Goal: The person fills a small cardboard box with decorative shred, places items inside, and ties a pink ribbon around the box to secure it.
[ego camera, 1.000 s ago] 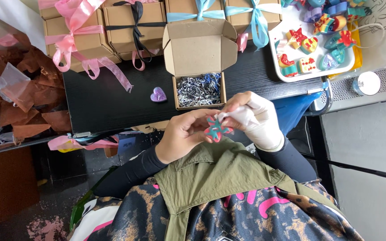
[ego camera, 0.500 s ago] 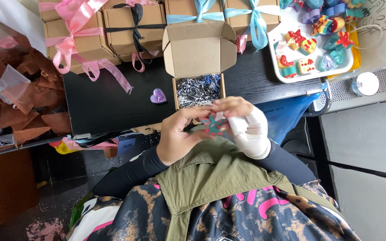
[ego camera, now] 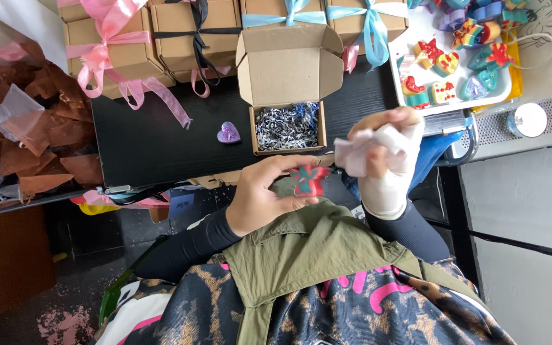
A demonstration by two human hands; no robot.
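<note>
Head view, looking down. The left hand pinches a small red-and-teal star between thumb and fingertips, held just above the lap and short of the near edge of the black bench. The right hand is closed on a crumpled white cloth, raised beside the star but apart from it. Directly beyond both hands an open box sits on the bench, filled with shredded paper. A purple heart lies left of the box. Ribboned boxes line the far edge; a white tray of coloured pieces stands far right.
</note>
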